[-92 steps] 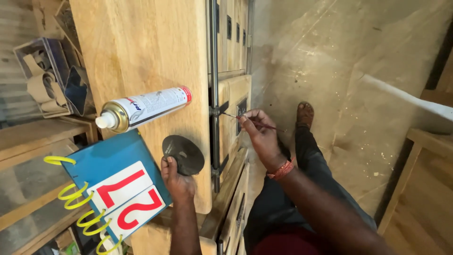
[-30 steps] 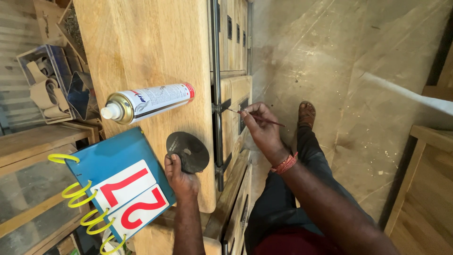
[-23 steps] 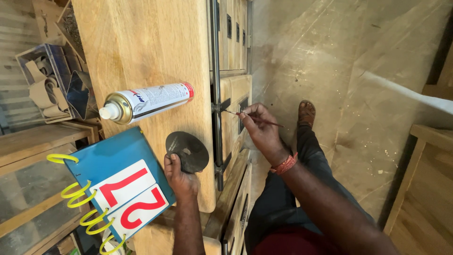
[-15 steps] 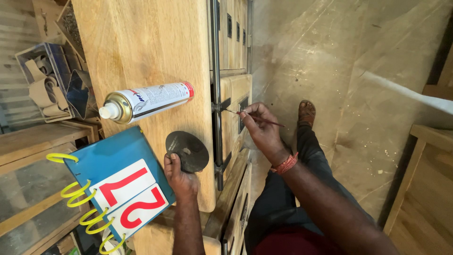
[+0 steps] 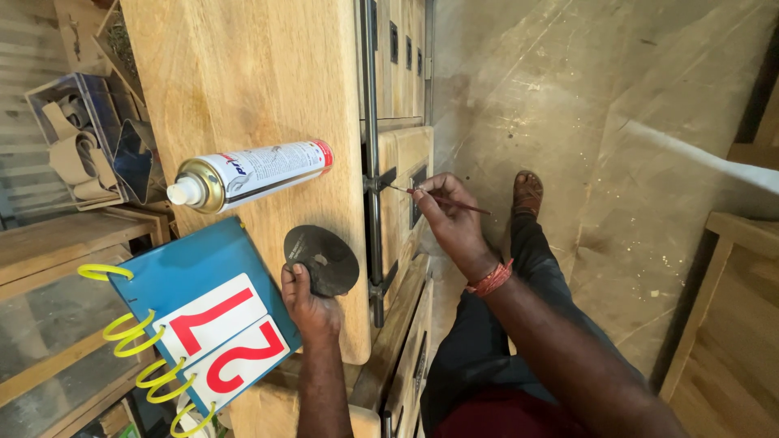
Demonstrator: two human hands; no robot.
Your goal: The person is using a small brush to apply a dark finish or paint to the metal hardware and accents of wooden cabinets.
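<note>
Left hand (image 5: 312, 304) grips a dark disc (image 5: 322, 259); right hand (image 5: 450, 219) holds a thin brush (image 5: 442, 199).

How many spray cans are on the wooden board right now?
1: a white spray can lies on its side on the wooden board, above the dark disc under the left hand. Others could be out of view.

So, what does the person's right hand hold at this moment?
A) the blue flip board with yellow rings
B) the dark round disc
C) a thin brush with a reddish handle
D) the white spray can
C: the right hand pinches a thin brush with its tip toward the wooden panel edge, while the spray can lies alone on the board and the left hand rests at the dark disc.
</note>
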